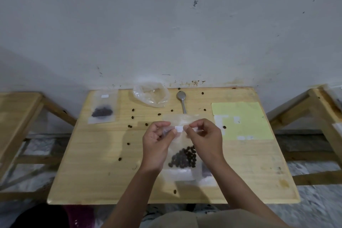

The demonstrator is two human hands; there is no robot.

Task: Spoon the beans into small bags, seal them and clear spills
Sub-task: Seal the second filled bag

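Both hands, your left hand [159, 141] and right hand [204, 138], pinch the small bag [182, 153] at its 12 o'clock strip; limp, slippery film, beans [184, 157] sagging low, likely light.

We are working with both forearms bare, showing no sleeve, watch, ring or glove on the left hand [157, 146] or the right hand [205, 140]. Below our wrists, near the lower edge, we are wearing a khaki-tan garment [194, 218] that is showing plain cloth.
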